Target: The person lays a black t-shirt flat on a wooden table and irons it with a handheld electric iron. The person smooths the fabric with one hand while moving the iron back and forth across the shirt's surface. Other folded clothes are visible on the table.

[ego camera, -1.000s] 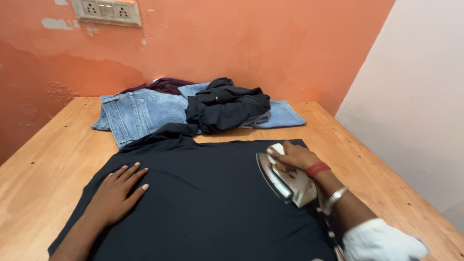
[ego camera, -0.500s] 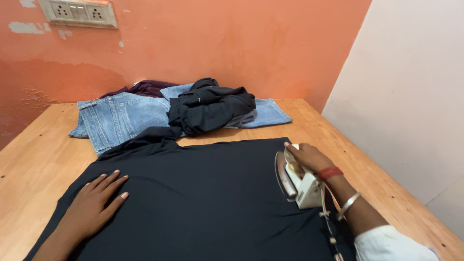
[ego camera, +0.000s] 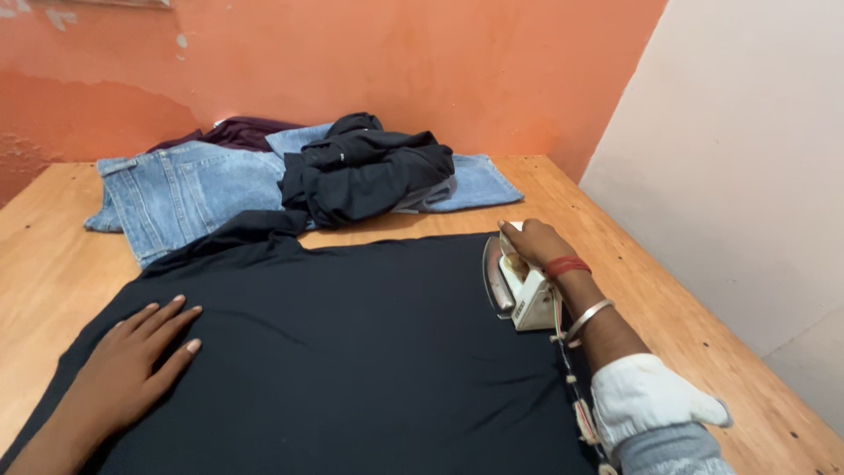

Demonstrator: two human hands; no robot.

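Note:
A dark navy cloth (ego camera: 352,352) lies spread flat over the wooden table (ego camera: 53,264). My left hand (ego camera: 136,352) rests palm down on the cloth's left part, fingers apart. My right hand (ego camera: 532,242) grips the handle of a white electric iron (ego camera: 514,286), which stands tilted on its side at the cloth's right edge, its metal soleplate facing left. A red band and a silver bangle circle my right wrist. The iron's braided cord (ego camera: 576,396) runs back along my forearm.
At the table's far side lie blue jeans (ego camera: 185,189), a crumpled black garment (ego camera: 369,171) and a maroon cloth (ego camera: 242,132) against the orange wall (ego camera: 396,62). A pale wall (ego camera: 747,158) borders the table's right edge.
The iron and my right hand moved toward the cloth's far right corner. My left hand stayed flat on the cloth. The view shifted down and right, so the wall socket left the picture.

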